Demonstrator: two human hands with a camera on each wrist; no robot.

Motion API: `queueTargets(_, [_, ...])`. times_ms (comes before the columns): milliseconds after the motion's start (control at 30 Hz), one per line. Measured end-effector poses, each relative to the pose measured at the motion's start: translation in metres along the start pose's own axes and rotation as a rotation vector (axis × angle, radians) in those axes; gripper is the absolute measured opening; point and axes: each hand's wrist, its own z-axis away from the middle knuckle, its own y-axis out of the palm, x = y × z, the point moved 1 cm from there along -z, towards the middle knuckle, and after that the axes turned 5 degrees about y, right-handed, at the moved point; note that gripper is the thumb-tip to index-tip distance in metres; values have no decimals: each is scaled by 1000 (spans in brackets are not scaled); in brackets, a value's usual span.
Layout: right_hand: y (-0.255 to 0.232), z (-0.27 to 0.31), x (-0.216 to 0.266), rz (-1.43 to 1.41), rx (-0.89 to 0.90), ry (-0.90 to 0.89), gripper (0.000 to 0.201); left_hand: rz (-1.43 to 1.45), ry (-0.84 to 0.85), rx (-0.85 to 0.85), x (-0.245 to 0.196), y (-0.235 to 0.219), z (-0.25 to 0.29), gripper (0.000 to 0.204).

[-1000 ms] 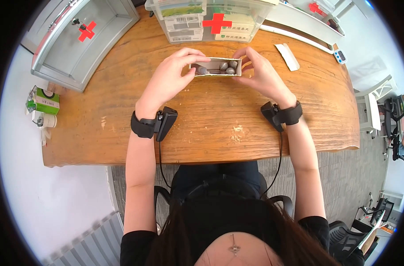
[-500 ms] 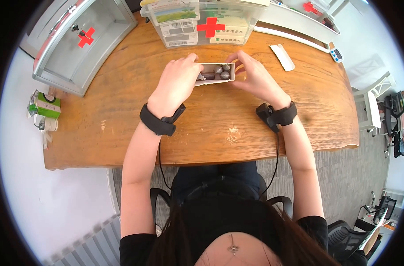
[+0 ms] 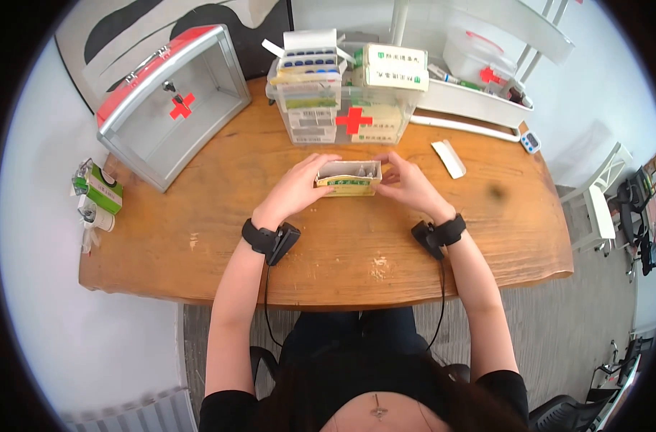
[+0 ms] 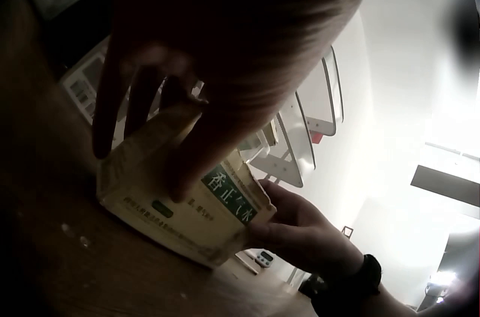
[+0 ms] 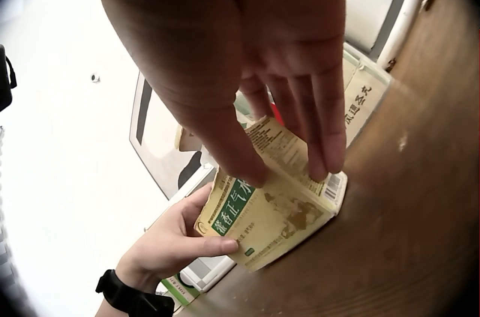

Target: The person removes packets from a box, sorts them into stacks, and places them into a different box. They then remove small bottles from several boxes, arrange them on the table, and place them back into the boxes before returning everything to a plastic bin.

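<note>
An open-topped medicine box (image 3: 349,189), pale yellow with a green label, stands on the wooden table in front of the person. Tips of small bottles (image 3: 369,172) show inside its right half; the rest are hidden behind the front panel. The left hand (image 3: 297,189) holds the box's left end, thumb on the front panel and fingers toward the back. At the other end, the right hand (image 3: 414,190) grips the box between thumb and fingers. In the right wrist view, the thumb presses the printed front panel (image 5: 285,216) and the fingers lie along the end.
Behind the box stands a clear plastic bin (image 3: 313,129) packed with medicine cartons. A torn white cardboard flap (image 3: 449,159) lies to the right, near a small timer (image 3: 530,142). A first-aid case (image 3: 177,108) stands at left, with a green carton (image 3: 102,189) nearby.
The head view has tilted up, so the box's front panel now shows. The left hand, which covered the box's left opening half a second ago, is back at its left end. The right hand stays at its end.
</note>
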Motion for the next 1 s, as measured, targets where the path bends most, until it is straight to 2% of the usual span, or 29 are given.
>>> queueTargets(33, [0, 0, -1, -67, 18, 33, 41, 34, -3, -13, 3, -4, 1, 55])
queueTargets(100, [-1, 0, -5, -29, 16, 10, 42, 62, 4, -27, 16, -13, 7, 53])
queueTargets(167, [-7, 3, -3, 41, -29, 0, 40, 31, 45, -157, 39, -30, 18, 49])
queueTargets(300, [-23, 1, -1, 47, -153, -93, 36, 139, -267, -236, 74, -75, 43, 49])
queueTargets(333, [-29, 0, 3, 47, -234, -136, 33, 139, -263, -228, 88, -82, 48, 49])
queueTargets(400, [-39, -1, 9, 39, -348, -187, 28, 64, -175, -392, 123, -87, 54, 51])
queueTargets(500, [-52, 1, 21, 45, -461, -239, 28, 14, -162, -404, 152, -88, 53, 53])
queueTargets(633, [-66, -1, 23, 52, -579, -287, 30, -56, -212, -385, 148, -82, 46, 58])
queueTargets(767, [-77, -8, 34, 186, -705, -326, 36, -22, -235, -419, 150, -76, 47, 65])
queueTargets(800, [-78, -7, 43, 172, -686, -230, 41, -64, -234, -444, 146, -77, 47, 67])
queueTargets(833, [-79, -11, 44, 170, -683, -225, 41, -105, -231, -469, 136, -77, 46, 70])
queueTargets(900, [-85, -24, 46, 358, -712, -397, 46, -122, -246, -486, 107, -77, 48, 69])
queueTargets(967, [-85, -31, 46, 356, -651, -353, 51, -145, -262, -502, 78, -78, 52, 68])
queueTargets(1000, [-84, -36, 43, 438, -653, -375, 53, -231, -183, -519, 65, -76, 55, 64])
